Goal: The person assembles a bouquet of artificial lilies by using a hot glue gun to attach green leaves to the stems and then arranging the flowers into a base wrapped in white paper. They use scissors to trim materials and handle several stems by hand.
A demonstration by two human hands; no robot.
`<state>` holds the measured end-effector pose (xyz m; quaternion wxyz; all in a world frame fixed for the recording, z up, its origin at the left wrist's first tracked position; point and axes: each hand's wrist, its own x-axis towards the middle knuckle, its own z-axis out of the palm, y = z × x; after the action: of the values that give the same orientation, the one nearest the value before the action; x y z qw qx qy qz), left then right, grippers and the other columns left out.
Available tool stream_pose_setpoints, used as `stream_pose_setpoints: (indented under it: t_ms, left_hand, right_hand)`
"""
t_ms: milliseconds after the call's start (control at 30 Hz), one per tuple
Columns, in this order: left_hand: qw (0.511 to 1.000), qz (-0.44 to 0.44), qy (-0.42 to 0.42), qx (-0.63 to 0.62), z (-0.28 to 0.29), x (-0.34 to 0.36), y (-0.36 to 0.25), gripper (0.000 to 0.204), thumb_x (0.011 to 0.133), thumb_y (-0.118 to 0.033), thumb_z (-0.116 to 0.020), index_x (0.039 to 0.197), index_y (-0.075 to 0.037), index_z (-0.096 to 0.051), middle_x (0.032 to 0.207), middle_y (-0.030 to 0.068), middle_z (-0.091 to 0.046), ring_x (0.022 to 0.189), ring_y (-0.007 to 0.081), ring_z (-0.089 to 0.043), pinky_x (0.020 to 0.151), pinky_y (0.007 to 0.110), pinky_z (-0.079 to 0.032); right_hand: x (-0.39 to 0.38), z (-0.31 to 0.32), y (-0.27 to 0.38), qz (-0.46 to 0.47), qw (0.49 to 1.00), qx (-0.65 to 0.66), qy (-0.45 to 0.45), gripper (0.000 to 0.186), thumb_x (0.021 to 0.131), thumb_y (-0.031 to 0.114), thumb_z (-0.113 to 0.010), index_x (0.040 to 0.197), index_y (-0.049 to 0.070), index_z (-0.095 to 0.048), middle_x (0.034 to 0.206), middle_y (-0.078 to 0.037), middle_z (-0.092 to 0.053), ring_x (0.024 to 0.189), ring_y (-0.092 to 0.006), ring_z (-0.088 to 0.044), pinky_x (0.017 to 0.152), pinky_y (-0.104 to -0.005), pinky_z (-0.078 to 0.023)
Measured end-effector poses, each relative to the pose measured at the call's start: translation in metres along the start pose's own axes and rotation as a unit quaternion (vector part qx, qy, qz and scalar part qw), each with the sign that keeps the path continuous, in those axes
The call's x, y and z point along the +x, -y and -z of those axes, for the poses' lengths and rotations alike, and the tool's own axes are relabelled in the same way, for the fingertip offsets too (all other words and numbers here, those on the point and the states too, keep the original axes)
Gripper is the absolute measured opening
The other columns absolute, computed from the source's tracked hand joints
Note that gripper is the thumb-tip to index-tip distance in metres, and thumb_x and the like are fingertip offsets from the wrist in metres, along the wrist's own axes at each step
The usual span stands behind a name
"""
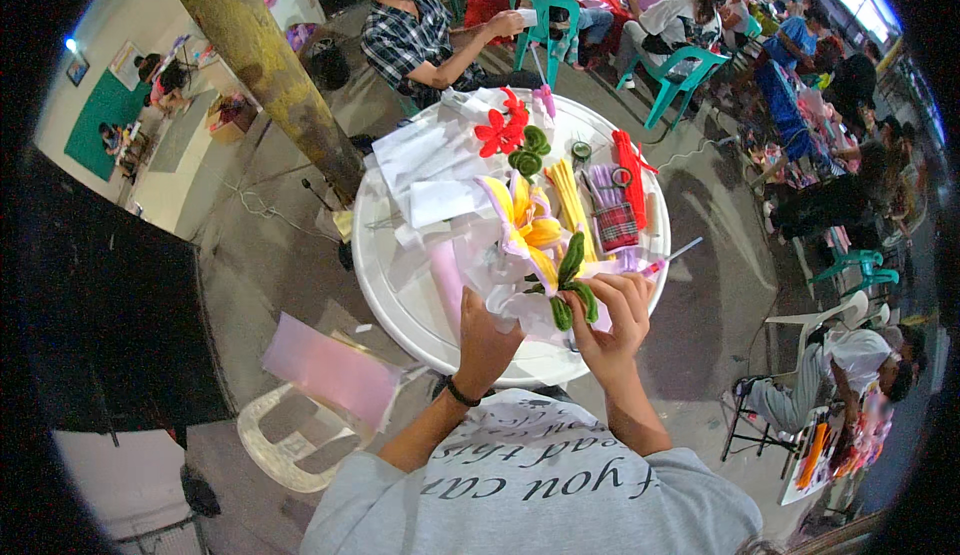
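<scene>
My left hand (pixel 485 335) is closed on translucent white wrapping (pixel 505 300) around a yellow and lilac fuzzy flower (pixel 530 220), its fingers partly hidden. My right hand (pixel 615 315) pinches green fuzzy leaves (pixel 570 260) below that flower. On the round white table (pixel 385 290), red flowers (pixel 495 135) and green coils (pixel 530 155) lie at the back, with white sheets (pixel 405 160) at left. Bundles of yellow (pixel 565 195), lilac (pixel 602 185) and red stems (pixel 630 165), scissors (pixel 622 177), a plaid pouch (pixel 615 225) and a pink roll (pixel 445 270) surround the flower.
A white chair (pixel 290 435) bearing a pink sheet (pixel 325 365) stands at lower left, a weathered post (pixel 235 45) beyond the table's left. A person in plaid (pixel 400 45) sits across, holding white material. Other people work at right, near green chairs (pixel 680 80) and a cord (pixel 700 150).
</scene>
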<state>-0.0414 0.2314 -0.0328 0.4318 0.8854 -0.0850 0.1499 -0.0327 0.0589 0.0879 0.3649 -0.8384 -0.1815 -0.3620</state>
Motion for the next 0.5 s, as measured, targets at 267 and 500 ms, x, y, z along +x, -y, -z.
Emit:
stream_pose_setpoints:
  t_ms: [267,500]
  left_hand:
    - [0.993,0.063,0.071,-0.073,0.08,0.023,0.064,0.066,0.07,-0.009,-0.075,0.125,0.007,-0.045,0.124,0.0261,-0.047,0.117,0.0443,-0.046,0.103,0.047,-0.038]
    - [0.994,0.008,0.058,-0.093,0.099,0.022,0.104,0.075,0.072,-0.009,-0.074,0.133,0.012,-0.035,0.13,0.03,-0.042,0.12,0.0484,-0.043,0.105,0.049,-0.034]
  right_hand:
    - [0.014,-0.085,0.056,-0.013,1.0,-0.009,-0.017,0.027,0.067,0.005,-0.08,0.092,0.005,-0.069,0.089,-0.007,-0.066,0.081,-0.0239,-0.058,0.076,-0.0359,-0.037]
    - [0.015,-0.114,0.076,-0.025,0.999,-0.022,-0.025,0.04,0.06,0.012,-0.078,0.1,0.008,-0.069,0.095,-0.004,-0.067,0.084,-0.0243,-0.058,0.079,-0.0376,-0.037]
